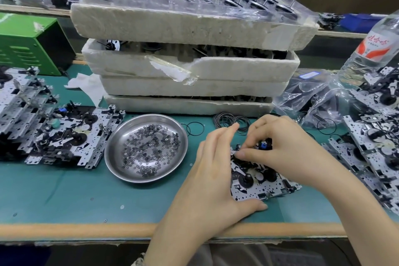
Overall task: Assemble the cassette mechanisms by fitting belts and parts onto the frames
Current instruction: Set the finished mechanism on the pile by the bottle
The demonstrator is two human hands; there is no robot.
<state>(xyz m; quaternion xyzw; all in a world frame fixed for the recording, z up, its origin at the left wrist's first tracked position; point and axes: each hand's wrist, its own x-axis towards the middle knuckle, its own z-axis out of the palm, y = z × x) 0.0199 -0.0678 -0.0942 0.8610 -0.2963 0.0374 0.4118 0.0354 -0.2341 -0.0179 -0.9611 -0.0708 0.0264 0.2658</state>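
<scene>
**Both hands on one cassette frame at the near edge of the bench**

The left hand (pixel 216 170) comes in over the wooden bench edge (pixel 86 228) and grips the cassette frame (pixel 266 189). Its thumb lies along the frame's near edge and its fingers arch over the left side toward the far end. The frame lies flat on the green mat (pixel 64 190), right of centre and close to the near edge, with its black wheels facing up.

The right hand (pixel 282 147) is curled over the frame's far end. Its thumb tip presses a small metal part at the far-left corner, and its bent fingers close down beside a blue part. Whether a belt or other piece is pinched between them cannot be told.

Just beyond the hands lies a bunch of black belts (pixel 228 120), with a single belt loop (pixel 195 129) to its left. Left of the hands sits a steel dish (pixel 114 157) scattered with small dark washers (pixel 151 147).

Further left is a stack of mechanisms (pixel 64 136), and more mechanisms (pixel 377 147) are piled along the right side. Clear plastic bags (pixel 313 97) lie beyond these, near a water bottle (pixel 375 45).

At the far middle stand stacked foam trays (pixel 194 71). On top of them is a clear tray (pixel 194 9) of black discs with upright spindles. A green box (pixel 28 43) stands at the far left.
</scene>
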